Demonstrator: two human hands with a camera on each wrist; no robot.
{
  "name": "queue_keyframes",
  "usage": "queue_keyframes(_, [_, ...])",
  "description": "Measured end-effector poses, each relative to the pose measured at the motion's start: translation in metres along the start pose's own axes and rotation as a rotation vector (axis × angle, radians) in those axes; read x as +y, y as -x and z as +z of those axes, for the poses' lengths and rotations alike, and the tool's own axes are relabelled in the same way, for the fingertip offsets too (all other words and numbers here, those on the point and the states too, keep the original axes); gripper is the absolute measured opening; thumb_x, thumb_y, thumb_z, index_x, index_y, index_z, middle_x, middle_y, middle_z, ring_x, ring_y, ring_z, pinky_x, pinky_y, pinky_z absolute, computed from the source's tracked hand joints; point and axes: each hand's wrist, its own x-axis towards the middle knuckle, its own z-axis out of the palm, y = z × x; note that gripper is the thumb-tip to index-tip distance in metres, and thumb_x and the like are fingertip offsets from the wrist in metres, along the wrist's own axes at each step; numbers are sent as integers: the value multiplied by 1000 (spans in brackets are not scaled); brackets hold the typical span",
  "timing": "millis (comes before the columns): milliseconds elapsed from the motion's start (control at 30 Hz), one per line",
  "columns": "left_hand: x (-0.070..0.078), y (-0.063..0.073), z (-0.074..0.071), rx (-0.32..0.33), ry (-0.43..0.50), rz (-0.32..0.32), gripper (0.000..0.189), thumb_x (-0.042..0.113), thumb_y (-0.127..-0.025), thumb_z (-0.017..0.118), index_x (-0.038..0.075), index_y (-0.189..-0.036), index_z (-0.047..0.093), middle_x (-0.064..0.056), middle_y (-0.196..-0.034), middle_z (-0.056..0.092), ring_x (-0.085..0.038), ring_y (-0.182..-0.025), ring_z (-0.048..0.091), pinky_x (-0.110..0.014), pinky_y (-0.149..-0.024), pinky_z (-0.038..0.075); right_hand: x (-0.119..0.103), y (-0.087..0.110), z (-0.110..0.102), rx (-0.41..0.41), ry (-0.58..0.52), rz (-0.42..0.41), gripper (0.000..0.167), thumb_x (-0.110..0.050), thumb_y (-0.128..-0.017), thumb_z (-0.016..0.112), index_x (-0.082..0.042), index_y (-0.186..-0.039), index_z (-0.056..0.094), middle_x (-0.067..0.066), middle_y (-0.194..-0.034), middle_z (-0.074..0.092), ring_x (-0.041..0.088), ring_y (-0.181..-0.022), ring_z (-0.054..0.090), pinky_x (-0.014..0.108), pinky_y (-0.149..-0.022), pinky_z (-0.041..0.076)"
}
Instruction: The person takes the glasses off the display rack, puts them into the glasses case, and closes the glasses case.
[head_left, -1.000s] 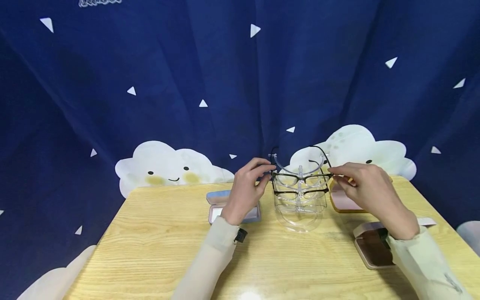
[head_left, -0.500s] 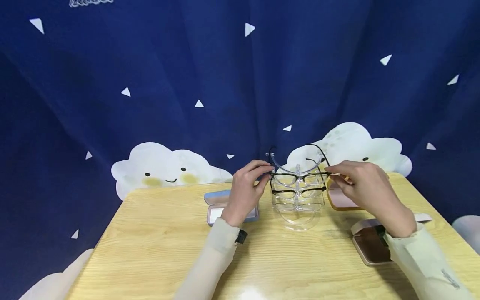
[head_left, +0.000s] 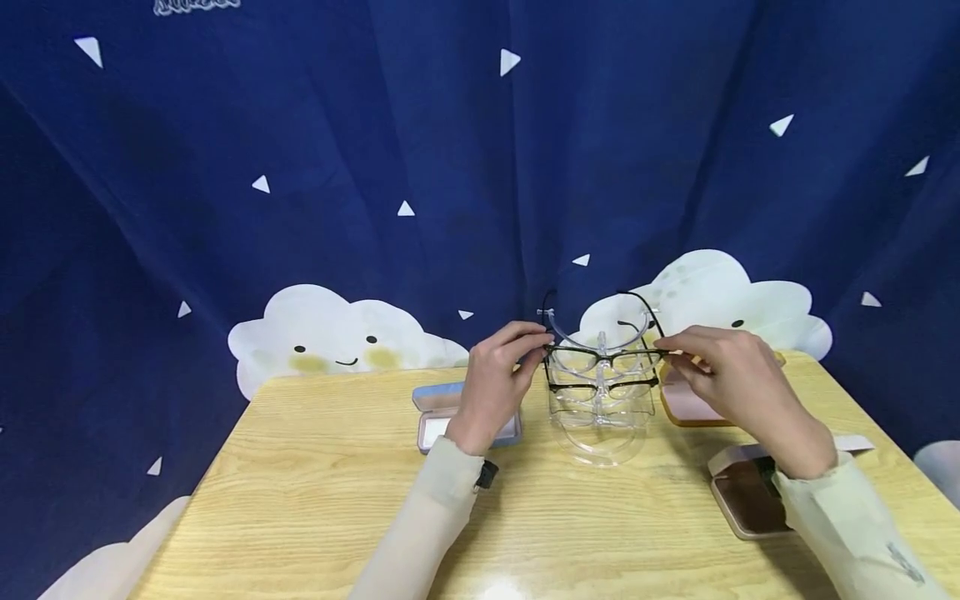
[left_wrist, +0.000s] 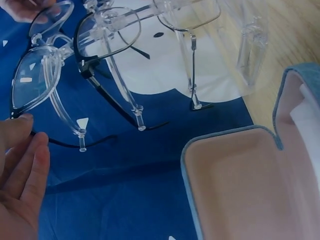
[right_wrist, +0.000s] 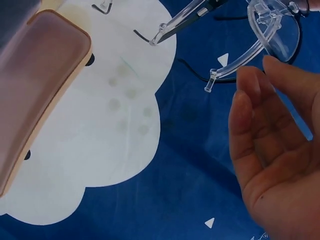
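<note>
A clear plastic eyeglass display stand (head_left: 600, 457) holds glasses one above another. On its top tier sit black-framed glasses (head_left: 628, 360), their temples reaching back over the stand's upper arms. At the left hinge, my left hand (head_left: 497, 375) pinches these glasses between thumb and fingers. My right hand (head_left: 731, 379) pinches the opposite corner; in the right wrist view its thumb and fingertips meet around the temple. Just below rests a second pair of dark half-rim glasses (head_left: 573, 388), and under it thin wire-rimmed glasses (left_wrist: 193, 42), clearest in the left wrist view.
An open blue glasses case (head_left: 438, 397) with a white cloth inside lies behind my left wrist. To the right are an orange-edged case (head_left: 697, 408) and an open case with a brown lining (head_left: 750, 500), partly under my right forearm. A dark blue curtain (head_left: 450, 125) hangs behind the wooden table (head_left: 315, 483).
The head view shifts slightly left and right. Both hands keep their hold on the top glasses, which stay in place on the stand.
</note>
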Motion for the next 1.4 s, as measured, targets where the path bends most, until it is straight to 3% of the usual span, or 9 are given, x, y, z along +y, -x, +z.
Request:
queue_keyframes(400, [6, -3, -8, 98, -3, 97, 16, 8, -100, 69, 6, -111, 81, -6, -114, 77, -16, -103, 77, -21, -87, 62, -5, -3, -9, 90, -6, -41, 34, 6, -69, 86, -11, -98, 81, 1, -86, 80, 9, -60, 64, 21, -56, 49])
queue_keyframes(733, [11, 5, -25, 172, -16, 160, 15, 6, -96, 74, 6, -108, 81, -6, -109, 78, -16, -98, 78, -21, -86, 62, -16, -1, -12, 120, -76, -100, 36, 9, -67, 85, -9, -98, 81, 1, -86, 80, 5, -62, 63, 13, -58, 49])
queue_keyframes(1000, [15, 2, -36, 119, -80, 265, 15, 8, -97, 73, 7, -110, 81, -4, -109, 79, -12, -96, 78, -17, -84, 61, -18, 1, -18, 190, -158, -83, 36, 10, -67, 79, -8, -98, 81, 5, -83, 79, -1, -65, 60, 10, -60, 47])
queue_keyframes(1033, [16, 2, -38, 119, -95, 272, 15, 8, -96, 74, 8, -110, 81, -4, -108, 79, -12, -95, 78, -17, -84, 61, -20, 1, -19, 196, -170, -90, 33, 8, -70, 78, -9, -98, 81, 5, -83, 79, -1, -65, 59, 10, -60, 47])
queue_keyframes(1100, [18, 4, -42, 121, -129, 288, 15, 7, -95, 75, 8, -109, 81, -3, -108, 79, -12, -95, 78, -19, -85, 62, -23, 1, -20, 198, -178, -104, 13, -6, -86, 75, -8, -98, 80, 5, -84, 79, 1, -65, 59, 11, -60, 47])
queue_keyframes(1133, [20, 4, -45, 122, -144, 295, 15, 7, -95, 75, 8, -109, 81, -3, -108, 79, -13, -95, 78, -20, -85, 62, -24, 0, -21, 201, -174, -115, 11, -14, -94, 72, -8, -98, 80, 5, -83, 79, 2, -65, 60, 12, -60, 47])
queue_keyframes(1200, [23, 4, -50, 128, -175, 317, 15, 7, -95, 75, 8, -109, 81, -2, -109, 79, -13, -94, 78, -21, -85, 62, -28, 0, -22, 209, -157, -132, 33, -31, -105, 60, -7, -96, 80, 4, -82, 79, 5, -65, 62, 12, -61, 48])
queue_keyframes(1267, [25, 3, -56, 133, -203, 344, 15, 6, -96, 74, 8, -109, 80, -2, -109, 79, -13, -92, 77, -22, -84, 62, -31, -1, -24, 225, -131, -145, 52, -43, -109, 47, -6, -94, 80, 3, -81, 79, 9, -66, 64, 13, -62, 49])
queue_keyframes(1400, [28, 4, -63, 142, -219, 394, 15, 6, -94, 75, 7, -109, 80, -4, -108, 80, -14, -89, 77, -22, -80, 62, -37, -1, -27, 262, -86, -171, 54, -42, -110, 45, -6, -91, 81, 2, -79, 78, 17, -66, 69, 20, -62, 52])
